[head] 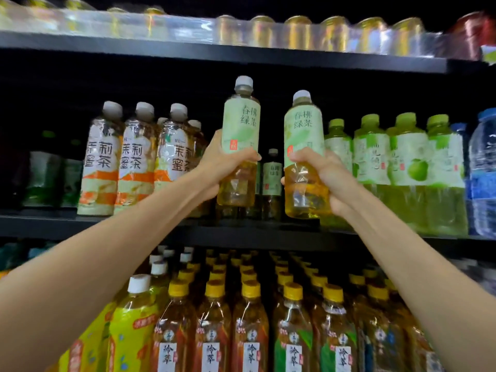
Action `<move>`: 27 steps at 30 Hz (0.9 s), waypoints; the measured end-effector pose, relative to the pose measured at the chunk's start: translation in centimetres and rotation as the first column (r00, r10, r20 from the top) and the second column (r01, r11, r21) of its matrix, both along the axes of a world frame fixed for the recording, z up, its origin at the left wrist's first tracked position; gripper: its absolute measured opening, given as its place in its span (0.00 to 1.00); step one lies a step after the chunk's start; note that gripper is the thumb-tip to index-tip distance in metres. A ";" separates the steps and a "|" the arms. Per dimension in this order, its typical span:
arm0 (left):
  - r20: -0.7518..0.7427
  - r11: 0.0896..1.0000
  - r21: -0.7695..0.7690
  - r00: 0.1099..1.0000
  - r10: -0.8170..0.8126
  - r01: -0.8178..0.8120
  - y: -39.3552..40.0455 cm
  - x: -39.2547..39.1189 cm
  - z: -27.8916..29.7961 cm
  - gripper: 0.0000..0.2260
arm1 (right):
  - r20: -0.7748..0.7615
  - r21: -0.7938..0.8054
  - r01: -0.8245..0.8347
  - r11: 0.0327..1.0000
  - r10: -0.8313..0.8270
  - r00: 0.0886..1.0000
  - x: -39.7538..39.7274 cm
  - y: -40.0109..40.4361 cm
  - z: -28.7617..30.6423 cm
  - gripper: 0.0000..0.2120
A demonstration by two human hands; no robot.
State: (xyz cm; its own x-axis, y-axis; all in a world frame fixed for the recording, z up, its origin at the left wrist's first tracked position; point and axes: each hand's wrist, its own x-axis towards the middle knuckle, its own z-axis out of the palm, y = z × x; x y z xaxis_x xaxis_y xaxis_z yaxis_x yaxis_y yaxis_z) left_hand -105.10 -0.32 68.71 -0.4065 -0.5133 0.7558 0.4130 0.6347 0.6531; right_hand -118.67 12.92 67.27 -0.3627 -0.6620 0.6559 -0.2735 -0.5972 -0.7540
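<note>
Two pale-green-labelled tea bottles with white caps are held up in front of the middle shelf (241, 232). My left hand (220, 167) grips the left bottle (240, 122) around its lower half. My right hand (322, 173) grips the right bottle (303, 130) the same way, a little lower. Both bottles stand upright with yellow tea in them. Between them, further back on the shelf, stands another bottle of the same kind (272, 175).
Orange-and-white labelled tea bottles (134, 162) stand left on the middle shelf, green-capped bottles (402, 167) and a blue water bottle (483, 170) right. Wrapped cans (295, 33) fill the top shelf. Several rows of yellow-capped bottles (252, 318) fill the lower shelf.
</note>
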 end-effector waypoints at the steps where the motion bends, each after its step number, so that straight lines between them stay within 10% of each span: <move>1: 0.013 1.000 -0.011 1.000 0.001 -0.001 -0.3 -0.6 0.2 0.26 | 0.007 0.001 0.006 1.000 -0.006 1.000 -0.1 -0.4 0.3 0.11; 15: 0.220 0.992 0.125 0.975 -0.022 -0.006 -7.2 -8.5 -1.1 0.39 | -0.043 -0.033 0.114 0.993 -0.115 0.992 -4.3 -3.7 2.2 0.21; 27: 0.341 0.997 -0.068 0.938 0.064 -0.044 -10.1 -11.5 -1.0 0.33 | -0.123 -0.060 0.096 0.994 -0.102 0.987 -5.1 -6.8 1.2 0.26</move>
State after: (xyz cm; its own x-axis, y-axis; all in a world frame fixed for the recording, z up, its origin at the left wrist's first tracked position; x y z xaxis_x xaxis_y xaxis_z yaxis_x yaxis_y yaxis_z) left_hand -116.56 -10.38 67.68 -0.6189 -0.5005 0.6054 0.1350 0.6915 0.7097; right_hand -123.81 6.16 68.43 -0.3372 -0.5896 0.7340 -0.4237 -0.6012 -0.6775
